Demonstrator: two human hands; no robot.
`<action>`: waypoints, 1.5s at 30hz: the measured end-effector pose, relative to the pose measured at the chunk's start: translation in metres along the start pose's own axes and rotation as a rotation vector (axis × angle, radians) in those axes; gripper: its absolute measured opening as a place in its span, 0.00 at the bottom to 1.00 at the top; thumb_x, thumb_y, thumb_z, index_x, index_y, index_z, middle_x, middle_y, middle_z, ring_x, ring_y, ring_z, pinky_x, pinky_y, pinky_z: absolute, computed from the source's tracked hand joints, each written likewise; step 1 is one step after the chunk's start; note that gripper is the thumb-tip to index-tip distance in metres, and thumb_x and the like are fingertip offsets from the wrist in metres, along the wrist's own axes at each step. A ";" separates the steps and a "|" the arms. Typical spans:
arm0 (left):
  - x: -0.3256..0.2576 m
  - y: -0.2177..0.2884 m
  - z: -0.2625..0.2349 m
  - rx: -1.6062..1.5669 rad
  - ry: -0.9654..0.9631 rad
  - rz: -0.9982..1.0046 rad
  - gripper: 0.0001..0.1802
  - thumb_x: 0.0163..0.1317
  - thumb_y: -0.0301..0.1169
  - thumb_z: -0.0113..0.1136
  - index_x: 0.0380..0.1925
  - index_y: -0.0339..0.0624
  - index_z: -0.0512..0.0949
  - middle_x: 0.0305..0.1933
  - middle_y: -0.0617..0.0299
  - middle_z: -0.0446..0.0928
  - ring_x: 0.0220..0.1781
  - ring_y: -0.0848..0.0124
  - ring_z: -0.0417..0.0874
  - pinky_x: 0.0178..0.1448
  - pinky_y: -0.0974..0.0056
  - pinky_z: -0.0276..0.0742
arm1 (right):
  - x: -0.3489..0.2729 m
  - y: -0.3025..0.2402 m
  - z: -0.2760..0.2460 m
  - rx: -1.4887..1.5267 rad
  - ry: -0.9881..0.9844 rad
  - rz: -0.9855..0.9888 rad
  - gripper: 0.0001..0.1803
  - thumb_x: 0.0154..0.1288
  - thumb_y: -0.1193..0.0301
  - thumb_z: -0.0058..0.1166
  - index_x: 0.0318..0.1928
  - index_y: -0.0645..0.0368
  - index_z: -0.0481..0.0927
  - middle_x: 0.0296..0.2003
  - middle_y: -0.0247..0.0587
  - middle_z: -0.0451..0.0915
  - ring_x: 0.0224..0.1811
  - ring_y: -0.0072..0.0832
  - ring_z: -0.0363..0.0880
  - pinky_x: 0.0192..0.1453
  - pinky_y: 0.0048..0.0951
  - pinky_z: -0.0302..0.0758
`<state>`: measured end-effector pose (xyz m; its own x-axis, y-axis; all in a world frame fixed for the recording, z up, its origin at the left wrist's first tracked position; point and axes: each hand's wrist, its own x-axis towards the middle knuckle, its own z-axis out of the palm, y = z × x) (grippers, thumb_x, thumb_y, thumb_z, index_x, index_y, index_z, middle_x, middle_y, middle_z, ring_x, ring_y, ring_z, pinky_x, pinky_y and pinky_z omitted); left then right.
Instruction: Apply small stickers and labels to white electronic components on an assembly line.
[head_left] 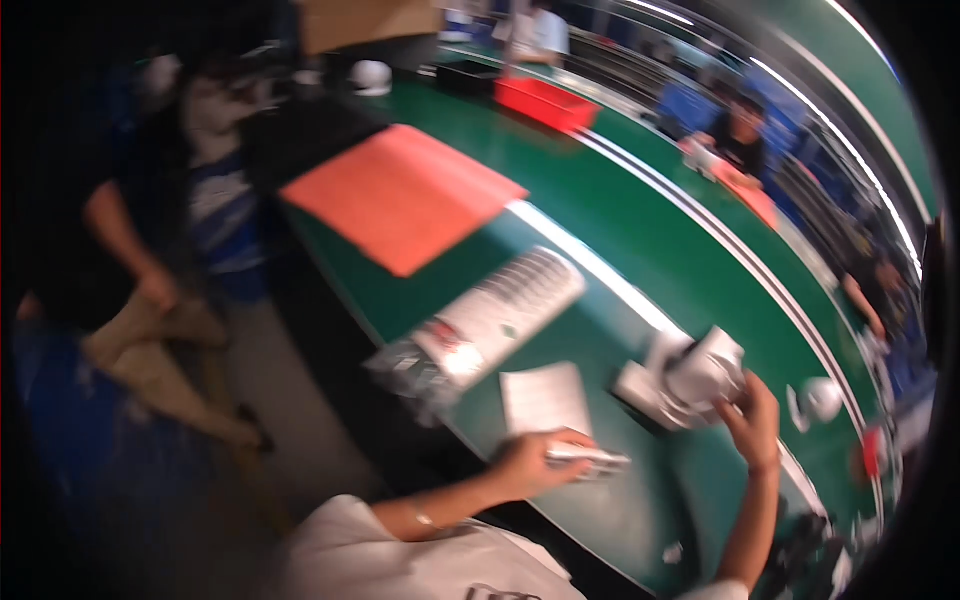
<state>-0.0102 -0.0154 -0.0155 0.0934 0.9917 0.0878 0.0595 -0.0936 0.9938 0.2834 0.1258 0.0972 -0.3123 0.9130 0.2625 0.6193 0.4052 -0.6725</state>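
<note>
My left hand [540, 466] is closed round a small white elongated thing [590, 458], too blurred to name. Just beyond that hand, a white paper sheet [545, 400] lies flat on the green work surface. To the right, my right hand [756, 418] has its thumb and fingers on the near right side of a white rounded device [705, 368] with a dark gap in it. The device is blurred and seems to rest on a flat white base [648, 392].
A clear plastic bag with a printed white roll-like pack [505, 318] lies left of the paper. Beyond it are an orange sheet [410, 195] and a red bin [545, 104]. Another white device [820, 398] stands right. Other people sit left and across the line.
</note>
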 end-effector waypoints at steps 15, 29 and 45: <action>0.000 0.000 0.003 0.035 -0.003 -0.057 0.10 0.59 0.33 0.66 0.34 0.37 0.82 0.31 0.59 0.83 0.33 0.77 0.80 0.39 0.70 0.74 | -0.010 0.008 0.000 -0.145 0.417 -0.181 0.29 0.61 0.81 0.54 0.64 0.58 0.67 0.21 0.28 0.54 0.23 0.17 0.51 0.25 0.21 0.50; 0.001 0.018 0.004 0.102 0.115 0.064 0.06 0.55 0.24 0.68 0.30 0.32 0.83 0.29 0.60 0.83 0.31 0.78 0.80 0.37 0.72 0.74 | -0.004 -0.035 -0.065 -0.122 0.965 -0.429 0.40 0.66 0.84 0.46 0.74 0.57 0.46 0.18 0.21 0.56 0.20 0.10 0.49 0.24 0.16 0.46; 0.038 0.076 0.017 -0.050 0.117 0.356 0.04 0.53 0.20 0.67 0.30 0.33 0.82 0.27 0.58 0.81 0.28 0.73 0.81 0.33 0.72 0.72 | -0.042 -0.098 -0.016 -0.144 0.292 -0.693 0.24 0.46 0.69 0.70 0.46 0.61 0.82 0.23 0.34 0.74 0.18 0.29 0.72 0.22 0.23 0.69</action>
<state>0.0151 0.0133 0.0624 -0.0148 0.9015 0.4325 -0.0050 -0.4326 0.9016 0.2478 0.0486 0.1632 -0.4729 0.4156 0.7770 0.4456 0.8735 -0.1960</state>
